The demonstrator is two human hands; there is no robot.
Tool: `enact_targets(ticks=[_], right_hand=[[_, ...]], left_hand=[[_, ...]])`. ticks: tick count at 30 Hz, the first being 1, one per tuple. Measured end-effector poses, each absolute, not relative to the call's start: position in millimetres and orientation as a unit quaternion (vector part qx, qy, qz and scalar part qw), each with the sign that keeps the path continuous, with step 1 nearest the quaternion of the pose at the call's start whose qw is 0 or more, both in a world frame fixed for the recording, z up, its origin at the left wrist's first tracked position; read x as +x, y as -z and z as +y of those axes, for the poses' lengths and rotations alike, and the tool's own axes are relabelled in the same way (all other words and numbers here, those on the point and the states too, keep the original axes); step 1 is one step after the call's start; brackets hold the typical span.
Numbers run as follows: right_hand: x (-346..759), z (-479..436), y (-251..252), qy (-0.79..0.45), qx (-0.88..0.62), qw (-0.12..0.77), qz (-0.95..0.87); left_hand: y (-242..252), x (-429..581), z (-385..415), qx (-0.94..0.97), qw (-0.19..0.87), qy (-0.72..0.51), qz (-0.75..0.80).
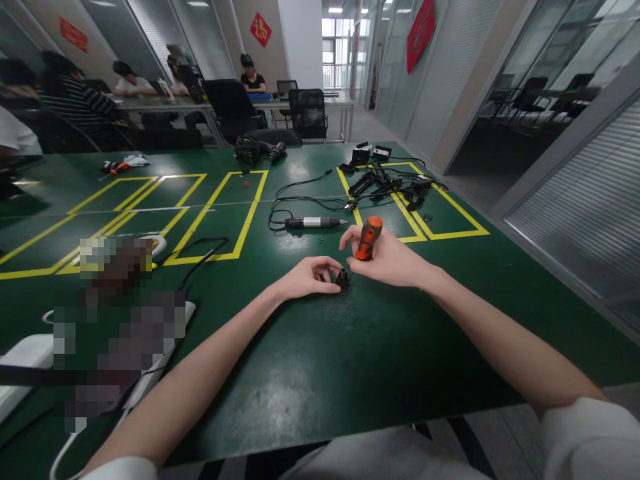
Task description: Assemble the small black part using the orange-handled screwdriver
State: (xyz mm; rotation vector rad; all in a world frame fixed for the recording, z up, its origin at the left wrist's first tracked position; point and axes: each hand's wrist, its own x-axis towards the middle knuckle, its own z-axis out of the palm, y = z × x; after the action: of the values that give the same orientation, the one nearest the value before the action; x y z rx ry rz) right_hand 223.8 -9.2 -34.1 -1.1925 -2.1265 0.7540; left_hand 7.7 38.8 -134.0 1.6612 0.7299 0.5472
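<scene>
Table (400, 360): smooth, glossy, green top, faintly scuffed in places
Tape (253, 214): smooth yellow strips
Screwdriver (369, 239): orange-and-grey plastic handle, rubbery-looking
Small part (343, 280): dark plastic-looking body, dull metallic top
Power driver (313, 223): smooth silvery metal-looking barrel, black plastic-looking ends
Sleeve (585, 433): soft white cloth, matt
Chair (307, 110): black mesh back
Poster (261, 30): red, paper-looking

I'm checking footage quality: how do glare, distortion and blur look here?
Head view: the glossy green tabletop shows pale glare near its front edge; wide-angle distortion leans upright lines outward; the background looks soft; pixelated blocks hide detail at left; the orange-and-grey tool handle in the right hand reads clearly, but the small black part at the left hand lacks detail.
</scene>
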Motion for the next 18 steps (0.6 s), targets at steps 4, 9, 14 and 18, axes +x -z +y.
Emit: enact_targets(ticks=[4, 9, 14, 18], right_hand=[[221.9, -9.8, 35.6, -0.251, -0.463, 0.319, -0.788], [222.2, -7.4, 35.4, -0.299, -0.441, 0.322, -0.782], [222.6, -5.0, 37.3, -0.309, -0.425, 0.317, -0.790], [221.7, -4.4, 40.2, -0.257, -0.438, 0.314, -0.802]], left_hand=[[131.7, 9.2, 36.8, 0.719, 0.568, -0.232, 0.326], [132.2, 9.4, 37.0, 0.724, 0.563, -0.228, 0.326], [131.9, 8.6, 37.3, 0.722, 0.563, -0.225, 0.332], [131.6, 8.4, 37.3, 0.719, 0.569, -0.227, 0.328]])
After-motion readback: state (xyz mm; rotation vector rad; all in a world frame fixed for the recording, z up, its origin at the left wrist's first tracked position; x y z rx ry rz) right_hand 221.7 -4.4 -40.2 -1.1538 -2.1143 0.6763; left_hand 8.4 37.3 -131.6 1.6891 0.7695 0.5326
